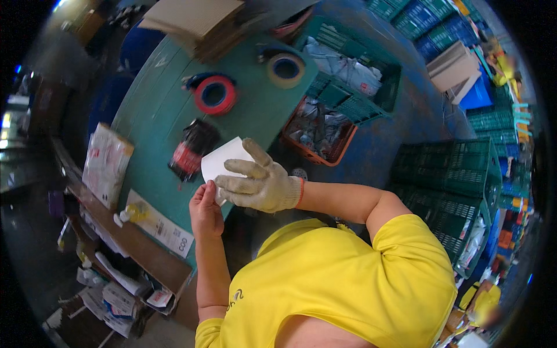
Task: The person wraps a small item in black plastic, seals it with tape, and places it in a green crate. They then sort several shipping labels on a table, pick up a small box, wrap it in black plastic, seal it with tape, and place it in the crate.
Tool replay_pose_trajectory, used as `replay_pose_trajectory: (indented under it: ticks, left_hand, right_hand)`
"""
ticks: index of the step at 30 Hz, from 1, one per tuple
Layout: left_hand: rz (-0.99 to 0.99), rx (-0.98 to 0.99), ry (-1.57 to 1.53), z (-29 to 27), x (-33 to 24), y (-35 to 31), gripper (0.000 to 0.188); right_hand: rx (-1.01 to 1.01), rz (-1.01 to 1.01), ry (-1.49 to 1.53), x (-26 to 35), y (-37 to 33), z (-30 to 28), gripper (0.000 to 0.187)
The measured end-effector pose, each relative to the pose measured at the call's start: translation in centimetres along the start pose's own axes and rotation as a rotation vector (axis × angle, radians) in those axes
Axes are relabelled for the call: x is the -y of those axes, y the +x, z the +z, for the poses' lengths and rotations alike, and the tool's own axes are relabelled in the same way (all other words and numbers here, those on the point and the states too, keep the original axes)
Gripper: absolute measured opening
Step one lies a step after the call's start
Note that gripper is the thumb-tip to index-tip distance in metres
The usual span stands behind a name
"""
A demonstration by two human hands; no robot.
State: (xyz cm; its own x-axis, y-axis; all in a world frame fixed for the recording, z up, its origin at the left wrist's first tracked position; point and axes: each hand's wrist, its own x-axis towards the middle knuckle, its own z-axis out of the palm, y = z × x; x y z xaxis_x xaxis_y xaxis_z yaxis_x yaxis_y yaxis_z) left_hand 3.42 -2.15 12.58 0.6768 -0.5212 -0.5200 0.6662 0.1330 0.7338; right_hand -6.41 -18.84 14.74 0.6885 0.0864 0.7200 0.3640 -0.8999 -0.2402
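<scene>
A white sheet point(223, 159), like a blank label or card, is held over the near side of the green table. My left hand point(206, 211), bare, pinches its lower edge between thumb and fingers. Over its right part lies my right hand point(262, 184) in a pale knitted glove, fingers stretched out and spread across the sheet. Whether those gloved fingers grip it, I cannot tell. Just beyond the sheet, a parcel in black and red wrapping point(191, 152) rests on the table.
Two tape dispensers, one with red tape point(215, 95) and one with clear tape point(285, 69), stand on the table point(152, 122). Cardboard point(191, 17) is stacked at the far edge. Left are a white packet point(107, 166) and a small bottle point(134, 212). Crates point(316, 139) hold bagged parcels at right.
</scene>
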Motion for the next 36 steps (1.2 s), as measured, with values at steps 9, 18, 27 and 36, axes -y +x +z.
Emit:
replay_pose_trajectory:
  ticks: [9, 18, 27, 36]
  left_hand:
    - [0.239, 0.065, -0.012, 11.8, -3.7, 7.8, 0.026]
    - [0.152, 0.495, 0.627, 29.0, 7.2, 13.2, 0.015]
    - [0.168, 1.17, 1.046, 46.1, 24.7, 17.6, 0.028]
    - [0.476, 0.394, 0.47, 71.7, 37.7, 45.4, 0.036]
  right_hand:
    - [0.086, 0.331, -0.112, -5.3, -14.6, -13.1, 0.014]
    - [0.198, 1.064, -0.614, -3.4, -28.0, -19.3, 0.013]
    - [-0.095, 1.604, -0.592, -8.8, -38.6, -28.4, 0.017]
    - [-0.417, 1.701, -0.447, -30.0, -54.5, -41.3, 0.016]
